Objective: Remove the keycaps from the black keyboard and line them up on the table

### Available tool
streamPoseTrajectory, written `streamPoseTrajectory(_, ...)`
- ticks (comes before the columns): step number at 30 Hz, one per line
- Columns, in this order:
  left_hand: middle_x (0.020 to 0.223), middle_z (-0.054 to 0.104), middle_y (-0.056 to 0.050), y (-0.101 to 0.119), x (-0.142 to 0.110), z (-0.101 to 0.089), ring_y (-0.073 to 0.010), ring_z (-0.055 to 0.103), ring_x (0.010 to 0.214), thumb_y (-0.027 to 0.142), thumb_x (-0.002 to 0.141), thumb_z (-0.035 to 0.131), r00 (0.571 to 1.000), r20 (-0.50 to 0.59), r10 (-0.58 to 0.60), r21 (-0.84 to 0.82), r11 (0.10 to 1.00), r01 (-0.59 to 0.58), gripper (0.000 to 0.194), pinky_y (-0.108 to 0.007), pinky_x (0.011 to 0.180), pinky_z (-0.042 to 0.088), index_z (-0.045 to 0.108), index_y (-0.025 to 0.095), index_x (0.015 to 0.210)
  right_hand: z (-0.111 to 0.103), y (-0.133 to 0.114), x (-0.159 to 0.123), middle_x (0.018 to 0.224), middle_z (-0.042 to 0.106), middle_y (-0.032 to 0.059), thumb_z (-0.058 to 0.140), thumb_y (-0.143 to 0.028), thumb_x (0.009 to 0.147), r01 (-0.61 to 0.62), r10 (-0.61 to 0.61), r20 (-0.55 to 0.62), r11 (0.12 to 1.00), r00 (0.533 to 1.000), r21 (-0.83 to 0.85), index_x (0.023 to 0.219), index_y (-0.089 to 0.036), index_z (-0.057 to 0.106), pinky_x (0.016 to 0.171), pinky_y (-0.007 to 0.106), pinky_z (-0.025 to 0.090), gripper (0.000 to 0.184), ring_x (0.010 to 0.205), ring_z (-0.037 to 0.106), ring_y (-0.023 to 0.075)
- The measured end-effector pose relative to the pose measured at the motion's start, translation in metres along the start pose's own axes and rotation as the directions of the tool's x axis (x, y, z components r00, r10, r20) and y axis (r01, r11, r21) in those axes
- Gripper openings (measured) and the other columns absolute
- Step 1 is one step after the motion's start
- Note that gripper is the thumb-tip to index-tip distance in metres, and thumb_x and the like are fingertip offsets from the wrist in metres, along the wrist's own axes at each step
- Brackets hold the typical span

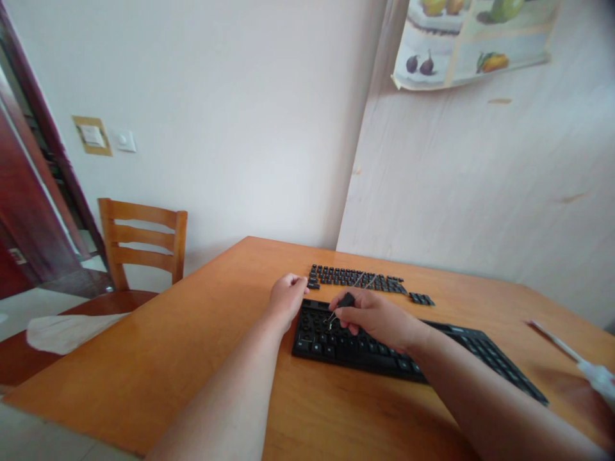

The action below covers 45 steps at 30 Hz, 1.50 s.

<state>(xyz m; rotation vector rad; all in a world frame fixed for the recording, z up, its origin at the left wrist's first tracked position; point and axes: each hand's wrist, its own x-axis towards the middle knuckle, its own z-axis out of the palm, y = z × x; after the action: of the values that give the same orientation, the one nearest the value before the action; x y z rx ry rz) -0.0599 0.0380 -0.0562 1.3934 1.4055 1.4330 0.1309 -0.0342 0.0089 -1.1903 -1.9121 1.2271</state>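
A black keyboard lies on the wooden table, with keycaps off much of its left part and others still on along its front and right. My right hand is closed around a wire keycap puller with a black grip. The puller's lower wires reach down to the keyboard's left part, and thin wires also stick out above the hand. Behind the keyboard, loose black keycaps are laid out in rows. My left hand, fingers pinched together, is at the left end of these rows; whatever is between the fingertips is hidden.
A few more keycaps sit right of the rows. On the table's right lies a thin stick-like item with a white end. A wooden chair holding white cloth stands left; walls border the table behind.
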Motion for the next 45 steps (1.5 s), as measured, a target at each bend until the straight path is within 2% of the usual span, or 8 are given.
streamPoseTrajectory(5, 0.074, 0.071, -0.007, 0.0, 0.0, 0.001, -0.0191, 0.064, 0.071, 0.04, 0.077, 0.056, 1.0, 0.016, 0.01, 0.021, 1.0, -0.01, 0.023, -0.029, 0.067, 0.046, 0.063, 0.019, 0.069, 0.001, -0.009, -0.007, 0.07, 0.057, -0.0019, 0.054, -0.024, 0.086, 0.121, -0.095, 0.121, 0.965, 0.988, -0.233, 0.099, -0.019, 0.065, 0.056, 0.021, 0.039, 0.018, 0.06, 0.049, 0.0104)
streamPoseTrajectory(9, 0.074, 0.071, -0.007, 0.0, 0.001, 0.001, -0.0186, 0.064, 0.071, 0.039, 0.078, 0.055, 1.0, 0.02, 0.012, 0.035, 0.999, -0.013, 0.023, -0.028, 0.067, 0.045, 0.063, 0.019, 0.069, 0.003, -0.013, -0.01, 0.066, 0.054, -0.0028, 0.055, -0.024, 0.087, 0.165, -0.118, 0.157, 0.93, 0.981, -0.329, 0.101, -0.019, 0.068, 0.054, 0.021, 0.034, 0.02, 0.057, 0.044, 0.01)
streamPoseTrajectory(15, 0.072, 0.071, -0.007, -0.001, 0.001, 0.001, -0.0181, 0.063, 0.069, 0.039, 0.078, 0.056, 1.0, 0.024, 0.018, 0.052, 0.998, -0.019, 0.024, -0.027, 0.066, 0.045, 0.063, 0.019, 0.068, 0.009, -0.013, -0.009, 0.065, 0.054, -0.0028, 0.055, -0.023, 0.086, 0.2, -0.14, 0.183, 0.908, 0.973, -0.368, 0.1, -0.019, 0.07, 0.053, 0.021, 0.033, 0.02, 0.058, 0.044, 0.01)
streamPoseTrajectory(26, 0.072, 0.071, -0.006, -0.001, 0.001, 0.001, -0.018, 0.063, 0.067, 0.041, 0.078, 0.057, 0.999, 0.029, 0.016, 0.069, 0.997, -0.018, 0.024, -0.026, 0.063, 0.044, 0.064, 0.019, 0.069, 0.018, -0.007, -0.004, 0.077, 0.065, -0.0004, 0.05, -0.017, 0.087, 0.215, -0.148, 0.199, 0.903, 0.969, -0.373, 0.092, -0.018, 0.067, 0.06, 0.021, 0.041, 0.019, 0.066, 0.056, 0.0119)
streamPoseTrajectory(34, 0.071, 0.071, -0.006, -0.002, 0.001, 0.002, -0.0178, 0.063, 0.068, 0.04, 0.079, 0.056, 0.999, 0.033, 0.026, 0.087, 0.996, -0.029, 0.023, -0.026, 0.063, 0.043, 0.064, 0.02, 0.069, 0.025, -0.01, -0.004, 0.072, 0.062, -0.0019, 0.046, -0.014, 0.087, 0.28, -0.206, 0.211, 0.859, 0.956, -0.428, 0.081, -0.019, 0.062, 0.059, 0.021, 0.038, 0.018, 0.065, 0.053, 0.0114)
streamPoseTrajectory(40, 0.071, 0.07, -0.005, -0.002, -0.001, 0.002, -0.0178, 0.062, 0.068, 0.04, 0.08, 0.054, 0.998, 0.038, 0.045, 0.104, 0.993, -0.048, 0.024, -0.026, 0.062, 0.041, 0.063, 0.02, 0.068, 0.027, -0.004, -0.001, 0.068, 0.06, -0.002, 0.053, -0.022, 0.086, 0.149, -0.113, 0.125, 0.931, 0.986, -0.334, 0.084, -0.018, 0.063, 0.055, 0.02, 0.036, 0.011, 0.059, 0.051, 0.0103)
streamPoseTrajectory(43, 0.071, 0.07, -0.004, -0.003, 0.0, 0.002, -0.018, 0.061, 0.067, 0.04, 0.08, 0.055, 0.997, 0.045, 0.055, 0.123, 0.991, -0.06, 0.024, -0.026, 0.062, 0.04, 0.063, 0.021, 0.068, 0.031, 0.002, 0.002, 0.058, 0.053, -0.0038, 0.058, -0.04, 0.086, 0.022, -0.022, 0.001, 0.971, 1.0, -0.239, 0.077, -0.017, 0.062, 0.049, 0.021, 0.032, 0.024, 0.051, 0.044, 0.0091)
streamPoseTrajectory(45, 0.071, 0.069, -0.004, -0.004, 0.0, 0.003, -0.0183, 0.061, 0.067, 0.04, 0.079, 0.057, 0.997, 0.053, 0.064, 0.145, 0.987, -0.071, 0.023, -0.027, 0.062, 0.039, 0.063, 0.021, 0.069, 0.035, 0.005, 0.003, 0.055, 0.049, -0.0049, 0.058, -0.046, 0.085, -0.004, -0.009, -0.075, 0.985, 0.997, -0.17, 0.072, -0.017, 0.06, 0.048, 0.021, 0.03, 0.032, 0.05, 0.04, 0.0085)
